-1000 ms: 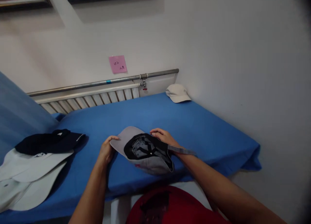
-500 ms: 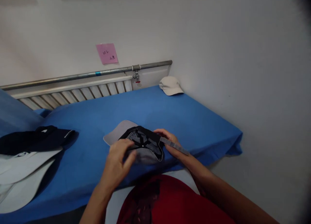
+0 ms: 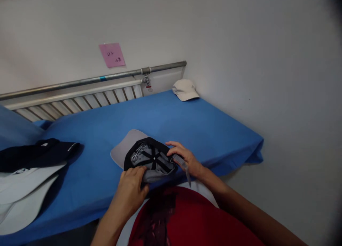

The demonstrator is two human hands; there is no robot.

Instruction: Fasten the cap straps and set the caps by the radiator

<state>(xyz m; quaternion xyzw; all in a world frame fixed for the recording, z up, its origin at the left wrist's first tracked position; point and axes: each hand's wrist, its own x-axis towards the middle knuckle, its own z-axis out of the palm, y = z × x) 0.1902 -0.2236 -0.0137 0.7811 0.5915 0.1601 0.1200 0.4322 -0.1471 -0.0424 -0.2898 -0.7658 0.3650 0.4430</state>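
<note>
grey cap gathered in at the near edge

spread across most of the view: a blue sheet (image 3: 165, 118) over a table, running from the radiator (image 3: 74, 101) at the far left to the wall corner at the right. piled at the near left: a white cap (image 3: 24, 192) with a dark navy cap (image 3: 34, 154) on top. parked in the far corner, well apart: a cream cap (image 3: 185, 90). stuck on the wall above the pipe: a pink note (image 3: 112, 55).

lying upside down at the near edge, inside facing up, brim pointing far-left: the grey cap (image 3: 139, 155). a second ago, left hand (image 3: 132, 190) out at the brim; now drawn in to the near rim of the crown, fingers curled together and pressing down on the fabric. right hand (image 3: 187, 160) kept at the right rim throughout, fingers now pinching the back strap (image 3: 184, 167), whose loose end has swung from sticking out rightward to hanging toward the body. judged from that: crown being folded or flattened, strap handled at the back, cap closer to the edge than before.
</note>
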